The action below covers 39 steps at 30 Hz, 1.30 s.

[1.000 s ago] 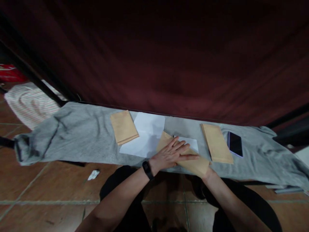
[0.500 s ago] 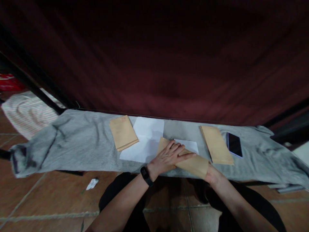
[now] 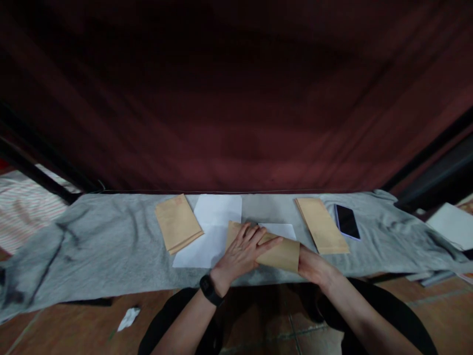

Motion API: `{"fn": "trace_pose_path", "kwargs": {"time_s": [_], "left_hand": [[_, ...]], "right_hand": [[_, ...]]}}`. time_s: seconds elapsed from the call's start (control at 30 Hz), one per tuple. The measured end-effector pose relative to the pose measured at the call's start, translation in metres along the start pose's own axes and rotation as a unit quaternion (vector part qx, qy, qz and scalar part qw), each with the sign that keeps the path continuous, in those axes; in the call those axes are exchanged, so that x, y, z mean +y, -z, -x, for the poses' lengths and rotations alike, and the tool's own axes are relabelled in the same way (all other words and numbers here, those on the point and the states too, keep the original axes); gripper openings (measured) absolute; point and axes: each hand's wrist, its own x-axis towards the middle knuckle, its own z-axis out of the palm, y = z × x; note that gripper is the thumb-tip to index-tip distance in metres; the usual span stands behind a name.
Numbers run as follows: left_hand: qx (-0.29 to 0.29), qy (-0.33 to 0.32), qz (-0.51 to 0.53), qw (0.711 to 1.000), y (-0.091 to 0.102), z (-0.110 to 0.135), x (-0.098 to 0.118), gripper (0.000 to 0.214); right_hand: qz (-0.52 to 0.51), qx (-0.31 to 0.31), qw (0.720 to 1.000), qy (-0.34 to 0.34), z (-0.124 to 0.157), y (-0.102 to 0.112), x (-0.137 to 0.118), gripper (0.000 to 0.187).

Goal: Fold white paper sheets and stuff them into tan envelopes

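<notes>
A brown envelope [image 3: 283, 256] lies on the grey cloth [image 3: 111, 241] right in front of me, with a folded white sheet [image 3: 279, 230] sticking out of its far edge. My left hand [image 3: 244, 252], a black watch on its wrist, lies flat on the envelope with fingers stretched out. My right hand [image 3: 312, 266] is at the envelope's near right end; its fingers are hidden under the envelope.
A stack of brown envelopes [image 3: 177, 228] and a white sheet [image 3: 212, 231] lie to the left. More brown envelopes [image 3: 321, 224] and a black phone [image 3: 346, 222] lie to the right. A dark red curtain [image 3: 236, 98] hangs behind. A crumpled scrap [image 3: 128, 318] lies on the tiled floor.
My head tilted, so the whole scene shifted down and left in view. My left hand slid a little left along the envelope; my right hand came further out from behind it.
</notes>
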Motion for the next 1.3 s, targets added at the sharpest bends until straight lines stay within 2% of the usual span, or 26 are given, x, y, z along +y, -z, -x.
{"fn": "trace_pose_path", "kwargs": {"time_s": [0.1, 0.13, 0.2, 0.23, 0.27, 0.3, 0.33, 0.37, 0.5, 0.57, 0.67, 0.73, 0.87, 1.0, 1.1, 1.3], "left_hand": [[-0.006, 0.022, -0.002, 1.0, -0.002, 0.002, -0.009, 0.098], [-0.008, 0.033, -0.002, 0.999, -0.002, 0.003, -0.013, 0.098], [-0.009, 0.063, -0.001, 0.998, -0.001, 0.006, -0.023, 0.1], [-0.01, 0.081, 0.0, 0.997, -0.001, 0.009, -0.029, 0.102], [-0.011, 0.1, 0.0, 0.995, 0.0, 0.012, -0.035, 0.103], [-0.011, 0.119, 0.0, 0.993, -0.001, 0.015, -0.041, 0.104], [-0.013, 0.136, -0.002, 0.991, -0.002, 0.019, -0.047, 0.105], [-0.017, 0.146, -0.002, 0.989, -0.003, 0.022, -0.053, 0.106], [-0.048, 0.186, 0.007, 0.981, -0.012, 0.034, -0.068, 0.106], [-0.071, 0.195, 0.023, 0.978, -0.014, 0.037, -0.07, 0.106], [-0.107, 0.21, 0.045, 0.971, -0.014, 0.036, -0.069, 0.106], [-0.125, 0.217, 0.054, 0.967, -0.013, 0.035, -0.068, 0.107], [-0.136, 0.214, 0.062, 0.965, -0.013, 0.032, -0.068, 0.105], [-0.136, 0.211, 0.065, 0.966, -0.015, 0.032, -0.069, 0.104], [-0.137, 0.217, 0.07, 0.964, -0.017, 0.033, -0.069, 0.105], [-0.137, 0.222, 0.076, 0.962, -0.021, 0.035, -0.071, 0.105]], "right_hand": [[-0.108, -0.07, 0.989, -0.07, 0.002, 0.012, -0.006, 0.022], [-0.127, -0.068, 0.987, -0.076, 0.001, 0.017, -0.006, 0.026], [-0.113, -0.023, 0.991, -0.062, -0.003, 0.029, -0.002, 0.033], [-0.071, 0.016, 0.996, -0.046, -0.006, 0.034, 0.002, 0.034], [-0.009, 0.057, 0.998, -0.028, -0.01, 0.039, 0.007, 0.035], [0.095, 0.099, 0.99, -0.02, -0.014, 0.042, 0.012, 0.034], [0.211, 0.138, 0.968, -0.019, -0.018, 0.045, 0.018, 0.033], [0.25, 0.164, 0.954, -0.016, -0.022, 0.046, 0.023, 0.032], [0.319, 0.224, 0.921, -0.001, -0.033, 0.039, 0.037, 0.035], [0.376, 0.257, 0.89, -0.011, -0.036, 0.033, 0.039, 0.04], [0.491, 0.275, 0.825, -0.058, -0.04, 0.027, 0.038, 0.041], [0.522, 0.268, 0.806, -0.078, -0.043, 0.026, 0.036, 0.038], [0.513, 0.268, 0.812, -0.078, -0.047, 0.029, 0.036, 0.036], [0.485, 0.272, 0.829, -0.063, -0.049, 0.032, 0.038, 0.029], [0.447, 0.278, 0.849, -0.042, -0.048, 0.035, 0.04, 0.02], [0.328, 0.289, 0.899, 0.014, -0.04, 0.043, 0.041, 0.015]]}}
